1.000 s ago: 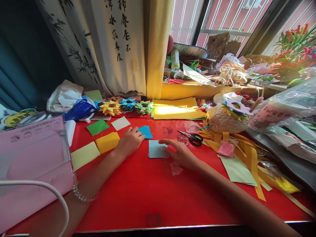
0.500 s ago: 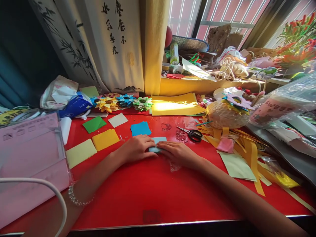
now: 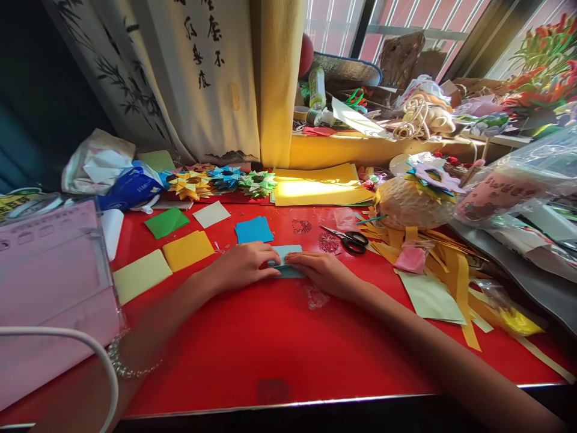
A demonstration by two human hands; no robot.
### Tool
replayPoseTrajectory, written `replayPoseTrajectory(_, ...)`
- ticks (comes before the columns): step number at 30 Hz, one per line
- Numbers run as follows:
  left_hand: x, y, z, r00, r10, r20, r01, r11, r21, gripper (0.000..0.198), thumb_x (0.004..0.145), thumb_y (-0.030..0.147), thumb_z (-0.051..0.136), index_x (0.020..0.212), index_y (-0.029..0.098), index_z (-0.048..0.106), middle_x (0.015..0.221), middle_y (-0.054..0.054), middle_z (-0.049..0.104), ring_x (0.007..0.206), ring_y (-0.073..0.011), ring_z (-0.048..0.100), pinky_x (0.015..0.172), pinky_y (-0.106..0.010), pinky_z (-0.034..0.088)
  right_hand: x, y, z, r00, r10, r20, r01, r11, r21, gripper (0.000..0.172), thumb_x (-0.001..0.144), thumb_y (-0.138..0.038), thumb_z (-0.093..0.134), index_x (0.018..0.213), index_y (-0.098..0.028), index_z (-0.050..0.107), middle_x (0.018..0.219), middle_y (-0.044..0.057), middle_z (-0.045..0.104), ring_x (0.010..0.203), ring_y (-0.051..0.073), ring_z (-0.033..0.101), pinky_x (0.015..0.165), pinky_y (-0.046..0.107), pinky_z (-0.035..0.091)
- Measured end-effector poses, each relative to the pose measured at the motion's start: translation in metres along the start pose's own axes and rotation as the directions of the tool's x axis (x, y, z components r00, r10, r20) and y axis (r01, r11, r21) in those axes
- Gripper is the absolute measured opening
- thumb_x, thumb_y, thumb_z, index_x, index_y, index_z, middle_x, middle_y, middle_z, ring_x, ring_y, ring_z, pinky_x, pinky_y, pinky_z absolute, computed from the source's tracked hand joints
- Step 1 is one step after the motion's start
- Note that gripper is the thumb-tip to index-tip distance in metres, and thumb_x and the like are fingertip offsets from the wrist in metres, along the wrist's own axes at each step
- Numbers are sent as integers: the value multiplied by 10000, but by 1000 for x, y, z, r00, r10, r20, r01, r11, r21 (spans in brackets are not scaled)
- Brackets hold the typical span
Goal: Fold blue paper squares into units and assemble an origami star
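Note:
A small sheet of light blue paper (image 3: 292,272) lies on the red tabletop between my two hands, with a raised fold running across it. My left hand (image 3: 243,263) has its thumb and fingertips at the paper's left edge, gripping it. From the other side, my right hand (image 3: 322,272) presses its close-set fingers on the sheet's right part and holds the fold. Just beyond my left hand sits a stack of brighter blue paper (image 3: 253,229). Fingertips cover parts of the sheet's edges.
Green (image 3: 166,223), white (image 3: 211,214), orange-yellow (image 3: 188,251) and pale yellow paper (image 3: 142,276) lie to the left. Black-handled scissors (image 3: 354,242) rest to the right, near yellow strips (image 3: 462,300). Folded paper stars (image 3: 189,183) line the back. A pink folder (image 3: 49,300) stands at left.
The paper's near part now shows a raised fold, and my left fingers have drawn back to its left edge. The whole view has shifted slightly.

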State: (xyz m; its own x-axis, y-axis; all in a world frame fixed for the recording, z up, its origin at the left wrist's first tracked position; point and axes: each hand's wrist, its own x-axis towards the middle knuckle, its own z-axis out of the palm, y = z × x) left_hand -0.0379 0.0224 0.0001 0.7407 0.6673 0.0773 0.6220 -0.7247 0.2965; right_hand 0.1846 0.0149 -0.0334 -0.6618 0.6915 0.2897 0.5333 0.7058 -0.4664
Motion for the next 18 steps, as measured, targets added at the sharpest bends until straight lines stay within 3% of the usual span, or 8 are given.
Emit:
replayPoseTrajectory(11,0,-3,-2,999,11,33,-10,999,-30,271,856,356,452,1048,232,598,1117,-23,611,1039,-183,535,861,-275,407,1,-4,-2,1000,20,-21,-19,1000,22,316,908,-269,361,1115,-210,592,1124,45,629,1018,187,601,876,306,471)
replayPoseTrajectory(18,2,-2,-3,1000,2,15,-1,998,-63,250,874,261,409,1020,231,609,1089,-16,619,1013,-170,541,840,-257,414,1,-1,-2,999,-50,11,50,999,9,303,886,-284,416,1130,-216,584,1164,41,606,1073,180,568,939,311,442)
